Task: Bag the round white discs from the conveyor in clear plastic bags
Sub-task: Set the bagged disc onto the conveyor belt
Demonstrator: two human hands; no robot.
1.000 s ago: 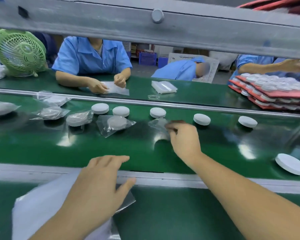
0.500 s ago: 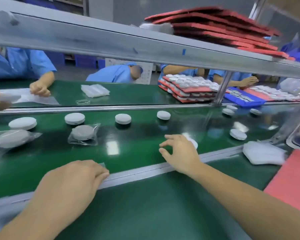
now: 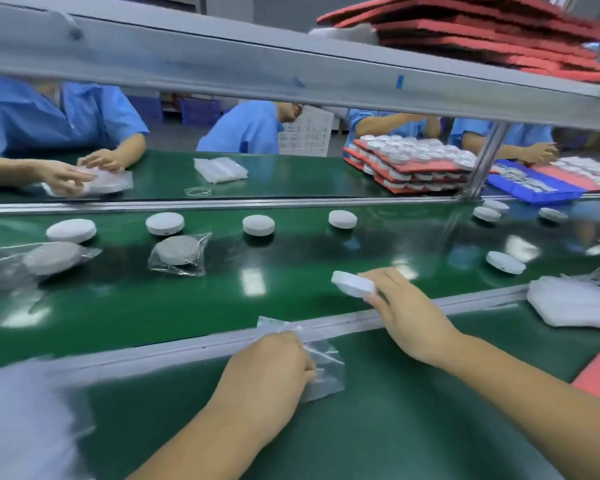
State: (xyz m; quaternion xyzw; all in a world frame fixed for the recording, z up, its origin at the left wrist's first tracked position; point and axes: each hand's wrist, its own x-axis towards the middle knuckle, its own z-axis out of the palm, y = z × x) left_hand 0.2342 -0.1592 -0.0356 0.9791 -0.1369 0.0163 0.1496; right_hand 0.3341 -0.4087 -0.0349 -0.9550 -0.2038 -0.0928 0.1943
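Held disc (image 3: 354, 284): right hand (image 3: 407, 317) pinches its edge between thumb and fingers. It is tilted over the near strip of the conveyor belt (image 3: 187, 306), just beyond the metal rail (image 3: 194, 342).

Left hand (image 3: 267, 372): fingers curled, gripping one clear bag (image 3: 321, 362) that lies across the rail onto the near green worktop (image 3: 413, 427).

Loose discs on the belt, 8:
- far row of four (image 3: 164, 223)
- cluster of three (image 3: 486, 213) by the post (image 3: 485, 157)
- lone disc (image 3: 505, 262), right of the held one

Bagged discs on the belt, 2: one mid-left (image 3: 179, 251), one further left (image 3: 54, 258).

Bag piles near the worker, 2: right pile (image 3: 572, 303) and lower-left pile (image 3: 25, 420), the latter blurred.

The far bench has stacked red trays (image 3: 413, 168) of discs; count unreadable. Four workers in blue (image 3: 246, 128) sit opposite.
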